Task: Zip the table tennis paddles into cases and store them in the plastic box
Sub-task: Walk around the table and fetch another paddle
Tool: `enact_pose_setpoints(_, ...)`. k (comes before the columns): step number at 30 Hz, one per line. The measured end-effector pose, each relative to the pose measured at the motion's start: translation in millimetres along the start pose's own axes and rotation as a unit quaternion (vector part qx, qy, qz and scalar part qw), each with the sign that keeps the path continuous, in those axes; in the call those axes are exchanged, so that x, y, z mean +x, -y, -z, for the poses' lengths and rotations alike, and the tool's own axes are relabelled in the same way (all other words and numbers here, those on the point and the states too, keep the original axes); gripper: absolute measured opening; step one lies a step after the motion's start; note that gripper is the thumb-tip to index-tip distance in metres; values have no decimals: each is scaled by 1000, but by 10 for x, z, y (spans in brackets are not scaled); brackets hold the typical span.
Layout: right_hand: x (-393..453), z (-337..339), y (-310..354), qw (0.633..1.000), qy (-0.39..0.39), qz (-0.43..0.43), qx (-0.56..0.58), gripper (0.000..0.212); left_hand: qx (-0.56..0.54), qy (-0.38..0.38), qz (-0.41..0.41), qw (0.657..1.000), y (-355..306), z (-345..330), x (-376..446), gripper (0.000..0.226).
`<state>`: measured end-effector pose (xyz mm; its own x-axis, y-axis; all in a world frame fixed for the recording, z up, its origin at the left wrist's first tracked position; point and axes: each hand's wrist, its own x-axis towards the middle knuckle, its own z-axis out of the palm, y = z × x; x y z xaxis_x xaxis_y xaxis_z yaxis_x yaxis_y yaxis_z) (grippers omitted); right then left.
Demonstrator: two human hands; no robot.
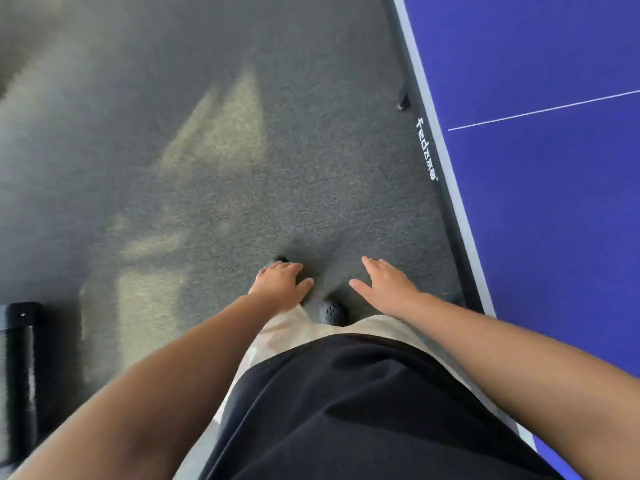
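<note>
- Downward view over a person standing on dark grey, short-pile carpet (194, 98), crossed by pale patches of light.
- Left hand (281, 286): held out in front of the body, fingers loosely curled, holding nothing.
- Right hand (388, 285): held out likewise, fingers extended and slightly spread, holding nothing.
- Both bare forearms reach forward from the lower frame edge.
- Clothing: black top (363, 410) over cream trousers (287, 332).
- One dark perforated clog-style shoe (331, 311) shows between the hands.
- Blue table tennis table (554, 202) with white edge stripe, thin white centre line and black side rail bearing white lettering, on the right.
- Black object (20, 368) at lower left, blurred, unidentifiable.
</note>
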<state>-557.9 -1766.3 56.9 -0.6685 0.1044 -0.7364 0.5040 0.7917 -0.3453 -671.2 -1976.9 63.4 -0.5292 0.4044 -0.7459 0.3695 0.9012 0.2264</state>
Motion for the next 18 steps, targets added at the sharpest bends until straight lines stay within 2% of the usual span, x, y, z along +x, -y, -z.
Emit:
enact_pose_setpoints(11,1137,1264,362,988,-45,-109,96,74,102,55,-110,987,-125,1742,1709,61)
enact_pose_setpoints(18,1686,2157,520,971,-108,-131,168,74,157,50,-181,970,-574,2839,2553,59)
